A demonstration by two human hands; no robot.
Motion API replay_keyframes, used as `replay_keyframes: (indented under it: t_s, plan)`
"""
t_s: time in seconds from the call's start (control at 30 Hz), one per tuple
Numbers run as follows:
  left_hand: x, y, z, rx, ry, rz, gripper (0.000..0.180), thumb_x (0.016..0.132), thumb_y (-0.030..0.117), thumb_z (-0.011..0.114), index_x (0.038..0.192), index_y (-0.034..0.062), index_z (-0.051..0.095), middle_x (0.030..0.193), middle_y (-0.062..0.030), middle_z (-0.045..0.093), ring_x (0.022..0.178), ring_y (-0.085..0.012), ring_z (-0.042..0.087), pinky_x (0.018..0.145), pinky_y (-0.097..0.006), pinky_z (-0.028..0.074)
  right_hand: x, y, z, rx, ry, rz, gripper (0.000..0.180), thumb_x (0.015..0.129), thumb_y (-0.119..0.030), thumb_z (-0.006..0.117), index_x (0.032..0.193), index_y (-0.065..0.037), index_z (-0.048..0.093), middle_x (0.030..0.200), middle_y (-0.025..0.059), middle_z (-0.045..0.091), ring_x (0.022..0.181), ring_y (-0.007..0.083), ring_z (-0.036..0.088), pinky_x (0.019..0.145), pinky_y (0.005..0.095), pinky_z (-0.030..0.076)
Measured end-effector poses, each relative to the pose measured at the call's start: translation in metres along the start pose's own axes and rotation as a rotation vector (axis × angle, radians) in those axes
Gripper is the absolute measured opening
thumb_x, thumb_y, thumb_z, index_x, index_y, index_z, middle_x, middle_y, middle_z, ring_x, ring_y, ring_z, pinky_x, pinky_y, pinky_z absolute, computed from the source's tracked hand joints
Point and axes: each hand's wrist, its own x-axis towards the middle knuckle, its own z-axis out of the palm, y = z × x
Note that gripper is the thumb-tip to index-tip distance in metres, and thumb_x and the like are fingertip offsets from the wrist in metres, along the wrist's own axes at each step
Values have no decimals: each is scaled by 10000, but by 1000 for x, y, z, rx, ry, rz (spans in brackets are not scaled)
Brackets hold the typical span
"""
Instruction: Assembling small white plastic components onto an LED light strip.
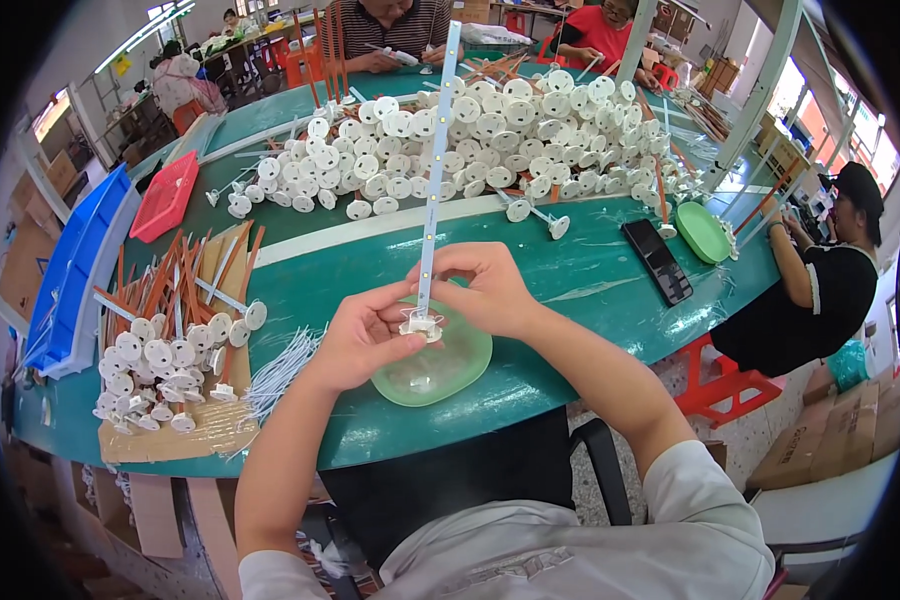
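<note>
An LED light strip (436, 170), long and pale with small yellow dots, stands nearly upright in front of me. At its lower end sits a round white base (425, 328) with thin wires showing. The fingers and thumb of my left hand (358, 338) grip that base from the left. My right hand (488, 290) is closed at the bottom of the strip, just above the base; its fingertips are partly hidden. Under both hands rests a translucent green bowl (440, 375) on the green table (560, 300). What lies inside it is hard to make out.
A big heap of white round-based pieces (490, 130) covers the table's far side. At left, similar pieces (160, 365) lie on cardboard beside white wires (285, 370). Red tray (165, 195) and blue bin (75, 270) stand beyond. Phone (657, 262) and green dish (703, 232) lie right. Co-workers sit around.
</note>
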Motion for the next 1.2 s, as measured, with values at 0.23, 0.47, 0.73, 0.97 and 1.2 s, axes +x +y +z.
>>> replay_keyframes:
  t_s: [0.23,0.47,0.73,0.97,1.2]
  plan:
    - [0,2,4,-15,35,4,657,833,63,708,1403,-64,406,1182,-183,632,1098,-255,635,944,-415,536,-5,2,7,-312,165,-254,153,770,1,712,921,1,734,843,113,725,734,188,695,686,272,546]
    - [-3,7,3,-64,-8,21,666,822,13,702,1413,-53,404,1170,-179,646,1085,-220,635,959,-378,511,-10,-1,18,-135,281,-242,159,773,46,713,923,-5,730,866,113,730,770,168,705,701,271,551]
    - [-1,7,5,-46,17,11,689,806,116,738,1391,-72,427,1124,-201,659,1042,-235,654,922,-391,536,-2,-2,5,440,436,122,135,848,13,696,981,15,672,855,102,719,769,119,657,666,240,499]
    - [2,2,-1,-148,103,79,545,925,171,635,1371,-72,437,1159,-209,644,1027,-263,667,918,-376,536,-1,2,2,360,449,137,124,861,-1,681,984,6,670,849,80,694,735,109,612,638,231,469]
    - [1,3,-1,-252,175,108,494,972,170,568,1374,-76,419,1201,-205,621,1056,-277,659,935,-372,530,-11,1,19,-102,204,-287,147,857,-6,672,1003,5,667,926,63,635,813,115,590,672,266,487]
